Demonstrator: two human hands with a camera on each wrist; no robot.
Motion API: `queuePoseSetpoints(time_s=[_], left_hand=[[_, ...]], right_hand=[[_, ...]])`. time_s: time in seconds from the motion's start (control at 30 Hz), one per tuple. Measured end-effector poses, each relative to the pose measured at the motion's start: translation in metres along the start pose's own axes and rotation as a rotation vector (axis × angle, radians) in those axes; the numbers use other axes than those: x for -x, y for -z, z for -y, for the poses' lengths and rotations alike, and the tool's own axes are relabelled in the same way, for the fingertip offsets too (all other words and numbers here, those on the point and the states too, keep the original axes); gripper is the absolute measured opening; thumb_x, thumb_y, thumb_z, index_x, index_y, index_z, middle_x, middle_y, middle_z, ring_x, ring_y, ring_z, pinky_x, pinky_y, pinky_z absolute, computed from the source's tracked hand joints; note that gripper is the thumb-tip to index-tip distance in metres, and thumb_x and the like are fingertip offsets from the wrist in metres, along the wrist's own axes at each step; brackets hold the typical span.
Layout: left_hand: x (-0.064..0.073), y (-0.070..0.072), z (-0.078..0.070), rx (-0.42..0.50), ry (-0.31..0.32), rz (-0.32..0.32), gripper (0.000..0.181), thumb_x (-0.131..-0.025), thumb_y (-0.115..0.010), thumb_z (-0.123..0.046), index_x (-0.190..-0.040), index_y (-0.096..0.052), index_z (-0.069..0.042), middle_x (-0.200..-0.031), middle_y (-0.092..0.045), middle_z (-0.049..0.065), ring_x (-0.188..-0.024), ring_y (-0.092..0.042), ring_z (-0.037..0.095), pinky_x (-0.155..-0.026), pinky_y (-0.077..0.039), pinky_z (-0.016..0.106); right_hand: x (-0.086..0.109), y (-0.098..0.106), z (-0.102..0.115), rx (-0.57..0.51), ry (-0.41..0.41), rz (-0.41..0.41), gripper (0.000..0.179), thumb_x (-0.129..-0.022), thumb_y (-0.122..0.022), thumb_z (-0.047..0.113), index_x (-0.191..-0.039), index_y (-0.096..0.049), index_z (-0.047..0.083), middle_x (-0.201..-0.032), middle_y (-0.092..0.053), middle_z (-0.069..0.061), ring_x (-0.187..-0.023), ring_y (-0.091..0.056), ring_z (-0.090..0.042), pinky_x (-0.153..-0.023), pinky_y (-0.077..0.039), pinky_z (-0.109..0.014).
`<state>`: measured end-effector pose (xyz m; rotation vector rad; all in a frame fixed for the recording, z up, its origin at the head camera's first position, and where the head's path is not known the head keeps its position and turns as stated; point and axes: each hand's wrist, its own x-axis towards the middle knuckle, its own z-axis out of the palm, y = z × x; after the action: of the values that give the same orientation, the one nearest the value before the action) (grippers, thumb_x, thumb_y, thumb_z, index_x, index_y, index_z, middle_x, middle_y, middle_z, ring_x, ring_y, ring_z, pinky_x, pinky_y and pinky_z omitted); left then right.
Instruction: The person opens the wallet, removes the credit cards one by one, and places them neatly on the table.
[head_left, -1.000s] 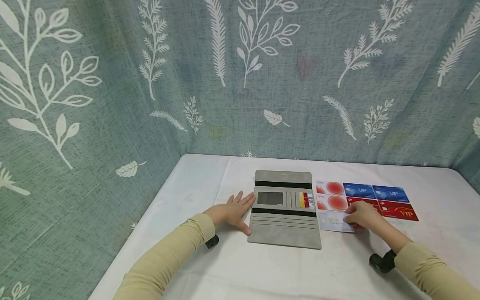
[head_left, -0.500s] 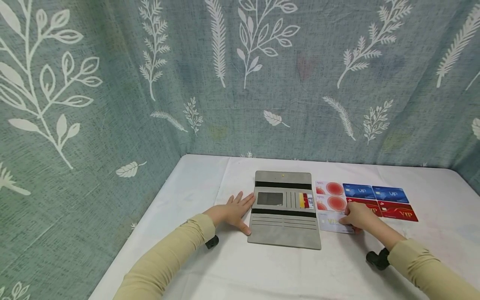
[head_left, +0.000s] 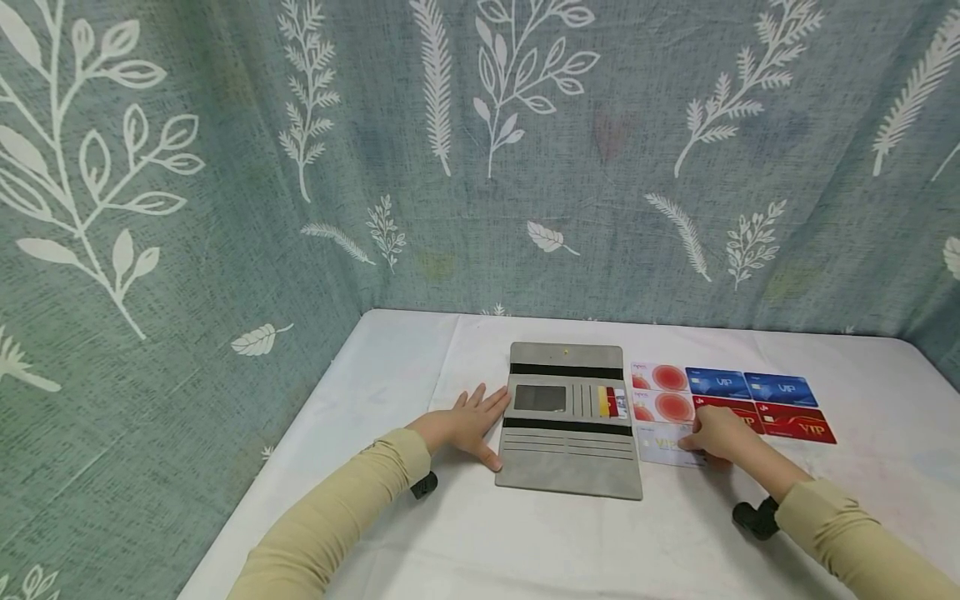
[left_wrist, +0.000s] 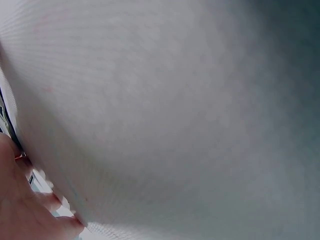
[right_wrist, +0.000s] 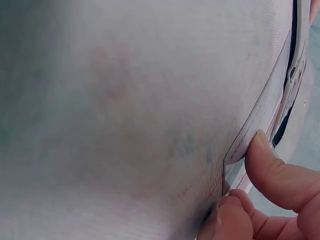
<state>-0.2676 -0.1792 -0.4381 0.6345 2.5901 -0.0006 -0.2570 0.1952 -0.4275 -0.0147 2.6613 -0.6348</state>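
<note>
The right hand (head_left: 718, 435) grips the silver card (head_left: 658, 446) at its right end. The thumb lies on the upper face and the other fingers curl in at the edge; whether a fingertip reaches beneath cannot be determined. The card lies on the tabletop (head_left: 525, 533), its exposed part extending to the left of the right hand and ending just beside the gray wallet (head_left: 570, 477).

The left hand (head_left: 474, 421) rests on the tabletop with fingers spread and holds nothing. Its fingertips and thumb tip meet the left edge of the wallet, which lies unfolded between the two hands. Inserted cards (head_left: 611, 401) show in a slot on the side nearer the right hand.

Loose cards are arranged about the right hand as follows:
- Left red card (head_left: 735, 407): directly beyond, partly covered by the hand.
- Right red card (head_left: 797, 422): ahead and to the right.
- Two blue cards (head_left: 783, 389): beyond the red cards.
- Two circle-patterned cards (head_left: 663, 406): ahead and to the left, beyond the silver card.
</note>
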Motion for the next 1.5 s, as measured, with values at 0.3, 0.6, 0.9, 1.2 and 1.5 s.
queuePoseSetpoints(time_s=[0.3, 0.6, 0.9, 1.2, 1.5], left_hand=[[0.001, -0.001, 0.0, 0.007, 0.004, 0.004, 0.116, -0.067, -0.068, -0.06, -0.148, -0.002, -0.012, -0.155, 0.006, 0.002, -0.139, 0.01, 0.033, -0.11, -0.001, 0.053], [0.001, -0.001, 0.0, 0.004, 0.004, -0.001, 0.116, -0.067, -0.068, -0.061, -0.148, -0.002, -0.011, -0.155, 0.005, 0.002, -0.139, 0.009, 0.034, -0.11, -0.002, 0.054], [0.002, 0.0, -0.001, 0.0, 0.002, 0.004, 0.115, -0.067, -0.068, -0.06, -0.148, -0.002, -0.012, -0.155, 0.006, 0.002, -0.139, 0.009, 0.034, -0.11, -0.002, 0.053], [0.002, 0.002, -0.001, -0.015, 0.003, 0.011, 0.115, -0.067, -0.067, -0.061, -0.148, -0.001, -0.012, -0.155, 0.007, 0.001, -0.139, 0.008, 0.034, -0.111, -0.002, 0.052], [0.003, 0.002, -0.002, -0.011, 0.0, 0.01, 0.115, -0.068, -0.067, -0.06, -0.148, -0.001, -0.011, -0.155, 0.007, 0.002, -0.139, 0.008, 0.034, -0.11, -0.002, 0.053]], right_hand=[[0.004, 0.004, -0.002, 0.008, 0.059, -0.02, 0.027, -0.077, -0.072, 0.021, -0.086, -0.061, -0.001, -0.069, -0.055, -0.008, -0.057, -0.05, -0.019, -0.049, -0.047, -0.022], [0.0, 0.02, 0.002, -0.036, 0.1, -0.057, 0.019, -0.083, -0.065, 0.011, -0.092, -0.06, -0.004, -0.076, -0.054, -0.011, -0.06, -0.048, -0.019, -0.052, -0.049, -0.025], [-0.006, 0.027, 0.017, -0.063, 0.114, -0.056, 0.02, -0.084, -0.062, 0.01, -0.096, -0.061, -0.006, -0.079, -0.056, -0.012, -0.068, -0.05, -0.02, -0.057, -0.047, -0.027], [-0.018, 0.024, 0.039, -0.078, 0.157, -0.081, 0.025, -0.083, -0.062, 0.009, -0.102, -0.06, -0.006, -0.092, -0.058, -0.018, -0.08, -0.05, -0.027, -0.065, -0.048, -0.034], [-0.031, 0.013, 0.059, -0.14, 0.178, -0.076, 0.03, -0.082, -0.065, 0.008, -0.107, -0.059, -0.008, -0.093, -0.06, -0.019, -0.079, -0.054, -0.026, -0.074, -0.051, -0.037]])
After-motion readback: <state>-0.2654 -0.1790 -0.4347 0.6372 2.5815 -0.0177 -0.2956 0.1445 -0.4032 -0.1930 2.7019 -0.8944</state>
